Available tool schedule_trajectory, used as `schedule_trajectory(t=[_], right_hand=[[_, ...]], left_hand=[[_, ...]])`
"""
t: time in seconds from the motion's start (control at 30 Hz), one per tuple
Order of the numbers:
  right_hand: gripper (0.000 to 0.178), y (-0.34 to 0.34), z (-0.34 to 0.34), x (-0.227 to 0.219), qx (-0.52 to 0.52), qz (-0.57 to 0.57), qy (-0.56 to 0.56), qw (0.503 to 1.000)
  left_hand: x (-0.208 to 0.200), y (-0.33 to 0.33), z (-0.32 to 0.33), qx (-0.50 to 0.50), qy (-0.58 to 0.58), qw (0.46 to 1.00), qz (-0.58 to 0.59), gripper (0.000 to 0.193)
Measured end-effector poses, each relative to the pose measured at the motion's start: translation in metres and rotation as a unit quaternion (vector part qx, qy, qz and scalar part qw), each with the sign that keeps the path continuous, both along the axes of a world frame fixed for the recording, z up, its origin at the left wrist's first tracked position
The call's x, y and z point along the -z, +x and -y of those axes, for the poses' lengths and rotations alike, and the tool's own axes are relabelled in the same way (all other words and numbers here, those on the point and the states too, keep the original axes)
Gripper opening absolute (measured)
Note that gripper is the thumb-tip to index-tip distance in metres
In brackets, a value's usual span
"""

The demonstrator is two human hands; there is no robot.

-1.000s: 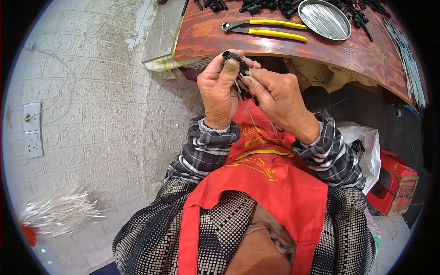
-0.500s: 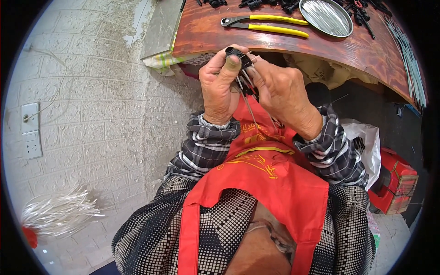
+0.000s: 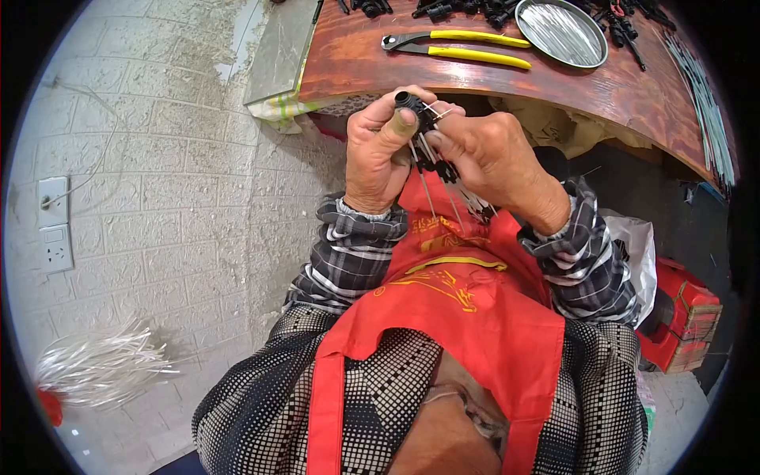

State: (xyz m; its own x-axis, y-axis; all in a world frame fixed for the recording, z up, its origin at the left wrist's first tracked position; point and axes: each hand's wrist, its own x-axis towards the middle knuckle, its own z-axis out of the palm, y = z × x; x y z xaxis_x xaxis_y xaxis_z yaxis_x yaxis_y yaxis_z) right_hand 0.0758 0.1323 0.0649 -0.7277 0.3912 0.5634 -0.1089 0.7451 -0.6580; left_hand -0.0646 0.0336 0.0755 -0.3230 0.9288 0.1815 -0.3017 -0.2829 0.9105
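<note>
In front of my chest my left hand [image 3: 375,154] is closed round a black plastic part [image 3: 411,101] with a round opening at its top end, the thumb pressed along its side. Several thin pale rods [image 3: 423,178] hang down from it, along with more dark pieces. My right hand [image 3: 495,154] is closed beside it, thumb and index finger close against the part. A thin white strand [image 3: 443,113] sticks out near those fingertips. Whether the right fingers pinch the strand or a rod is hard to make out.
On the wooden table [image 3: 356,75] lie pliers with yellow handles [image 3: 479,59], a round metal tray [image 3: 560,33] of thin white strips, several black parts [image 3: 499,12] and a bundle of pale rods [image 3: 704,111]. A red box [image 3: 681,317] and white bag [image 3: 633,237] stand at right.
My right hand has shifted a little right and its wrist has turned outward. More of the rods and dark pieces under the black part now show. The left hand has barely moved.
</note>
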Motion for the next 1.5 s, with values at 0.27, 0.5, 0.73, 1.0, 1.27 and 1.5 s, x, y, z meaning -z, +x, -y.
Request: schedule_trajectory(t=[0.27,0.5,0.73,1.0,1.27,1.5], right_hand=[[0.023,0.003,-0.008,-0.003,-0.105,0.030,-0.258,0.960],[0.019,0.008,-0.005,-0.009,-0.090,0.081,-0.386,0.915],[0.028,0.008,-0.010,-0.008,-0.037,0.054,-0.322,0.945],[0.048,0.006,-0.022,0.001,-0.121,-0.045,-0.234,0.964],[0.041,0.013,-0.035,-0.008,-0.221,0.000,-0.304,0.927],[0.039,0.002,-0.034,0.000,-0.247,-0.014,-0.316,0.916]], left_hand=[[-0.002,-0.008,0.003,0.046,-0.018,0.998,-0.028,0.045],[-0.007,-0.016,0.006,0.103,0.004,0.991,-0.084,0.048],[-0.013,-0.024,0.009,0.144,-0.018,0.981,-0.131,0.056],[-0.011,-0.020,0.005,0.226,-0.080,0.968,-0.078,0.069],[0.010,-0.007,-0.006,0.268,-0.039,0.962,0.040,0.081],[0.020,0.005,0.000,0.152,0.006,0.987,0.056,0.096]])
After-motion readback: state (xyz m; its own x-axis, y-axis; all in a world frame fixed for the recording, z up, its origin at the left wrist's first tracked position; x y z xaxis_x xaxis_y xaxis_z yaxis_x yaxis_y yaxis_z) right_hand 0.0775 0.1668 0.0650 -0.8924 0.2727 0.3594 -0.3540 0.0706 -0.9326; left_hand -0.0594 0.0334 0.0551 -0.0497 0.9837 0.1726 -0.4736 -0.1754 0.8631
